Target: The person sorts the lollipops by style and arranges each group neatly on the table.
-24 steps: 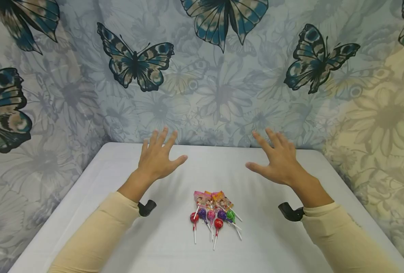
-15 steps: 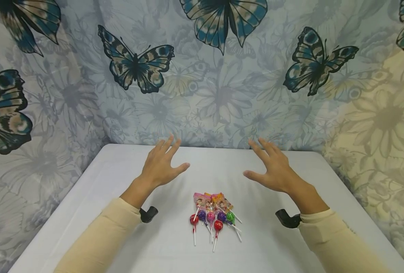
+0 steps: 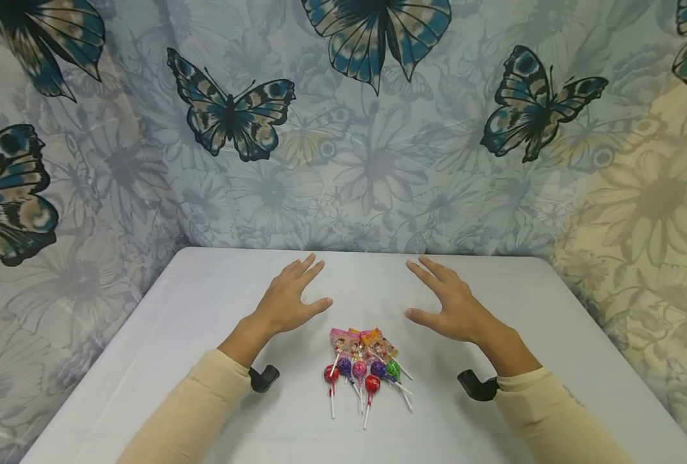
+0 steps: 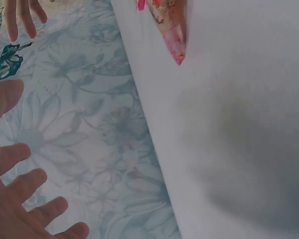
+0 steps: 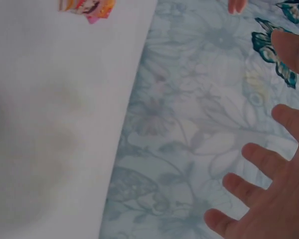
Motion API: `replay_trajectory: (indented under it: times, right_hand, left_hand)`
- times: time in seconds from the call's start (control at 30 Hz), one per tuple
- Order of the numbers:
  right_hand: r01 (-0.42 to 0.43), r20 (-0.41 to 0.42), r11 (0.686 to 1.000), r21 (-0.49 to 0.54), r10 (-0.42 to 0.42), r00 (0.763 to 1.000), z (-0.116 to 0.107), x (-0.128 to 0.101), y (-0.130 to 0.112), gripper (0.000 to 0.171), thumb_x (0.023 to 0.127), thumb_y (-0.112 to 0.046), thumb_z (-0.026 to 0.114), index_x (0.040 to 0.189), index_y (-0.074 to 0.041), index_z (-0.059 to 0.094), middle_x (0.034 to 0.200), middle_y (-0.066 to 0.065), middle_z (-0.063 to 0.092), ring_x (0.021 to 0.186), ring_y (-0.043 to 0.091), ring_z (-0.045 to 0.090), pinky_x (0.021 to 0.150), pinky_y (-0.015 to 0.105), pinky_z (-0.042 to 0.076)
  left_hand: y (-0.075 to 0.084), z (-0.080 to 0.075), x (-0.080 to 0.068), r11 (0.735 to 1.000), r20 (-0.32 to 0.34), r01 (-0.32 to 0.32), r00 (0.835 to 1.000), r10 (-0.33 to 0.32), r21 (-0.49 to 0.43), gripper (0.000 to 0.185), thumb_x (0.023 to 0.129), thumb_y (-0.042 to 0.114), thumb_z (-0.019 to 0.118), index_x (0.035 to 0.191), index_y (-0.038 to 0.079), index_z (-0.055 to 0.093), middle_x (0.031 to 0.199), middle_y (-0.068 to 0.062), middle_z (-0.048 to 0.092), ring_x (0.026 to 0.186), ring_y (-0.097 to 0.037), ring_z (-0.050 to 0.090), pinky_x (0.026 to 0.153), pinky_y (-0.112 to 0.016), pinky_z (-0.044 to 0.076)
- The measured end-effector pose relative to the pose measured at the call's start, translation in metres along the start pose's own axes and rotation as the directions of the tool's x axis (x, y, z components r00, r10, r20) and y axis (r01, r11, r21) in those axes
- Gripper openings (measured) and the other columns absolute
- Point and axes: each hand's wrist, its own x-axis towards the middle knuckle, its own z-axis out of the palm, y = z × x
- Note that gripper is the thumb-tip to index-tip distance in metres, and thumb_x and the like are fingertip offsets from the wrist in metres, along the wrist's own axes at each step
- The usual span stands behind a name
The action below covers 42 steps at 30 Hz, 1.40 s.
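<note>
A small bunch of lollipops (image 3: 365, 365) is lying near the front middle of the desk (image 3: 175, 309). Compared with a moment ago, both hands are being lowered and drawn closer to it: the left hand (image 3: 288, 299) at ten o'clock, the right hand (image 3: 448, 306) at two o'clock. All fingers (image 3: 311, 265) are being held straight and apart, holding nothing. The way is not being blocked by anything; a butterfly curtain (image 3: 378, 142) is hanging behind.

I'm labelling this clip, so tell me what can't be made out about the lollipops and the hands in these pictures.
- Lollipops, head view: they overlap, so the exact count is unclear; wrapper print too small to read.
- Left wrist view: only a wrapper corner shows, cut off by the top edge.
- Right wrist view: likewise, wrapper tips only.
- Left hand and right hand: palms face down, hidden; whether they touch the table is unclear.
</note>
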Motion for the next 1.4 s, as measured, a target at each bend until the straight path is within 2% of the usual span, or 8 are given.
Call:
replay_trajectory:
  times: [0.27, 0.43, 0.6, 0.8, 0.97, 1.13, 1.23, 1.4]
  right_hand:
    - [0.060, 0.016, 0.995, 0.080, -0.062, 0.998, 0.022, -0.005, 0.003, 0.078, 0.086, -0.039, 0.071, 0.152, -0.023, 0.032, 0.156, 0.011, 0.024, 0.136, 0.042, 0.024, 0.094, 0.073, 0.023]
    - [0.110, 0.015, 0.988, 0.112, -0.112, 0.994, 0.032, -0.006, 0.005, 0.078, 0.085, -0.028, 0.073, 0.151, -0.023, 0.033, 0.155, 0.010, 0.026, 0.135, 0.040, 0.027, 0.095, 0.070, 0.026]
    - [0.149, 0.049, 0.976, 0.159, -0.158, 0.986, 0.041, -0.005, 0.008, 0.080, 0.083, -0.016, 0.073, 0.151, -0.024, 0.034, 0.155, 0.007, 0.027, 0.137, 0.036, 0.027, 0.100, 0.065, 0.026]
    - [0.209, 0.077, 0.951, 0.230, -0.231, 0.970, 0.054, -0.005, 0.014, 0.078, 0.082, -0.007, 0.072, 0.150, -0.015, 0.035, 0.153, 0.013, 0.030, 0.137, 0.036, 0.028, 0.102, 0.063, 0.026]
    - [0.172, 0.131, 0.949, 0.265, -0.212, 0.969, 0.063, -0.008, 0.015, 0.078, 0.081, -0.003, 0.073, 0.150, -0.015, 0.036, 0.153, 0.010, 0.031, 0.137, 0.036, 0.028, 0.102, 0.063, 0.025]
    - [0.112, 0.201, 0.955, 0.274, -0.171, 0.965, 0.070, -0.011, 0.015, 0.076, 0.083, -0.002, 0.070, 0.149, -0.017, 0.038, 0.153, 0.010, 0.031, 0.137, 0.034, 0.028, 0.103, 0.061, 0.025]
    - [0.108, 0.220, 0.951, 0.289, -0.175, 0.960, 0.075, -0.013, 0.016, 0.073, 0.083, -0.002, 0.068, 0.148, -0.015, 0.039, 0.153, 0.010, 0.031, 0.137, 0.035, 0.028, 0.104, 0.061, 0.024]
    - [0.127, 0.220, 0.935, 0.330, -0.207, 0.953, 0.083, -0.019, 0.014, 0.069, 0.084, -0.001, 0.068, 0.147, -0.015, 0.042, 0.151, 0.008, 0.035, 0.136, 0.035, 0.030, 0.104, 0.060, 0.024]
  left_hand:
    - [-0.002, 0.022, -0.007, 0.989, 0.099, 0.044, 0.995, -0.030, -0.144, 0.073, 0.088, 0.046, 0.067, 0.148, 0.014, 0.040, 0.154, -0.007, 0.030, 0.139, -0.037, 0.025, 0.106, -0.059, 0.020]
    - [-0.004, 0.032, -0.009, 0.979, 0.140, 0.083, 0.989, -0.057, -0.185, 0.072, 0.088, 0.046, 0.067, 0.148, 0.016, 0.041, 0.154, -0.003, 0.030, 0.140, -0.034, 0.023, 0.108, -0.056, 0.019]
    - [-0.005, 0.040, -0.012, 0.970, 0.162, 0.090, 0.985, -0.054, -0.225, 0.069, 0.089, 0.043, 0.068, 0.147, 0.015, 0.043, 0.152, -0.005, 0.034, 0.139, -0.037, 0.024, 0.108, -0.055, 0.020]
    - [-0.005, 0.044, -0.014, 0.961, 0.219, 0.132, 0.973, -0.078, -0.243, 0.069, 0.088, 0.042, 0.069, 0.146, 0.016, 0.044, 0.150, -0.006, 0.037, 0.139, -0.036, 0.025, 0.108, -0.053, 0.021]
    - [-0.005, 0.049, -0.014, 0.948, 0.274, 0.181, 0.956, -0.107, -0.260, 0.067, 0.088, 0.040, 0.070, 0.146, 0.019, 0.045, 0.146, -0.016, 0.040, 0.137, -0.037, 0.028, 0.106, -0.056, 0.024]
    - [-0.008, 0.056, -0.019, 0.931, 0.327, 0.203, 0.940, -0.098, -0.305, 0.064, 0.088, 0.036, 0.072, 0.145, 0.019, 0.047, 0.146, -0.015, 0.041, 0.137, -0.037, 0.027, 0.105, -0.057, 0.025]
    - [-0.009, 0.059, -0.024, 0.922, 0.354, 0.209, 0.931, -0.087, -0.325, 0.064, 0.087, 0.038, 0.072, 0.144, 0.021, 0.049, 0.147, -0.017, 0.038, 0.138, -0.037, 0.026, 0.104, -0.059, 0.025]
    - [-0.011, 0.063, -0.031, 0.924, 0.387, 0.211, 0.919, -0.076, -0.319, 0.062, 0.086, 0.047, 0.070, 0.142, 0.029, 0.050, 0.149, -0.023, 0.031, 0.136, -0.044, 0.025, 0.100, -0.066, 0.024]
